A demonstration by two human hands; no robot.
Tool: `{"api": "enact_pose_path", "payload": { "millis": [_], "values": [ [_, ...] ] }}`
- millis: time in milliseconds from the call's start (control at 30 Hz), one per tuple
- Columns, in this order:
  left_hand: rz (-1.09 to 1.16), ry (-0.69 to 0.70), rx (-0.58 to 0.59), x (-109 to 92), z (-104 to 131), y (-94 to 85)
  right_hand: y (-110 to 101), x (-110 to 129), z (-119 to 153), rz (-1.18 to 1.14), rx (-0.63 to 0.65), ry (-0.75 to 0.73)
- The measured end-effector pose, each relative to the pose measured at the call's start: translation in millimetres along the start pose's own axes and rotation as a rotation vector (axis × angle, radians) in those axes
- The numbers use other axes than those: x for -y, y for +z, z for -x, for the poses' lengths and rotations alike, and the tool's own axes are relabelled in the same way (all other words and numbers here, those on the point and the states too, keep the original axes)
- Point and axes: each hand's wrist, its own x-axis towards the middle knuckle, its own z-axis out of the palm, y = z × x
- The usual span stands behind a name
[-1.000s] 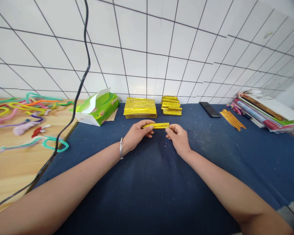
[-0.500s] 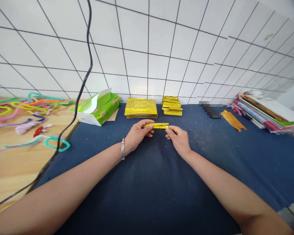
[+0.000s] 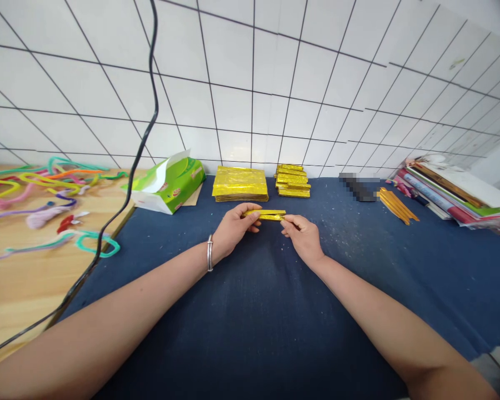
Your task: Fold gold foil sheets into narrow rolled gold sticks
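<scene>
A narrow folded strip of gold foil paper (image 3: pixel 269 214) spans my two hands above the dark blue cloth. My left hand (image 3: pixel 235 225), with a silver bangle at the wrist, pinches its left end between thumb and fingers. At the right end, the thumb and fingertips of my right hand (image 3: pixel 304 239) are closed on the lower layer, and a thin dark gap shows between the layers there. Just behind my hands lies a stack of flat gold foil sheets (image 3: pixel 240 183). To its right is a pile of narrow folded gold strips (image 3: pixel 292 180).
A green tissue box (image 3: pixel 170 183) stands at the back left. Colourful pipe cleaners (image 3: pixel 54 183) cover the wooden table, crossed by a black cable (image 3: pixel 139 147). Orange-gold strips (image 3: pixel 396 205), a partly blurred black object (image 3: pixel 360 190) and piled books (image 3: pixel 450 194) lie at right.
My right hand has shifted very slightly left along the strip. My left hand keeps its pinch, and the stacks have not moved.
</scene>
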Motion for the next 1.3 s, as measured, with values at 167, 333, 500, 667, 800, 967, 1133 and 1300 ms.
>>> {"api": "enact_pose_path", "payload": {
  "millis": [167, 333, 500, 667, 800, 967, 1133, 1300],
  "values": [
    [-0.037, 0.009, 0.007, 1.4, 0.1, -0.9, -0.9, 0.6, -0.9, -0.023, 0.011, 0.064],
    [-0.05, 0.022, 0.02, 4.1, -0.9, -2.1, -1.7, 2.3, -3.2, -0.107, 0.022, 0.163],
    [-0.029, 0.034, 0.057, 6.2, -1.4, -3.2, -2.3, 3.2, -3.4, -0.188, 0.049, 0.185],
    [0.013, 0.022, 0.042, 7.4, -1.4, -3.9, -2.6, 7.1, -2.4, -0.206, 0.066, 0.183],
    [0.059, 0.003, 0.039, 7.4, -1.6, -4.4, -3.3, 7.6, -1.9, -0.205, 0.067, 0.178],
    [0.082, -0.009, 0.058, 6.2, -1.9, -5.2, -3.5, 5.7, -1.9, -0.199, 0.065, 0.178],
    [0.081, -0.006, 0.059, 5.4, -1.7, -5.7, -2.8, 5.2, -2.2, -0.202, 0.074, 0.176],
    [0.088, -0.016, 0.046, 6.8, -1.9, -5.9, -2.3, 5.8, -2.1, -0.196, 0.082, 0.18]
  ]
}}
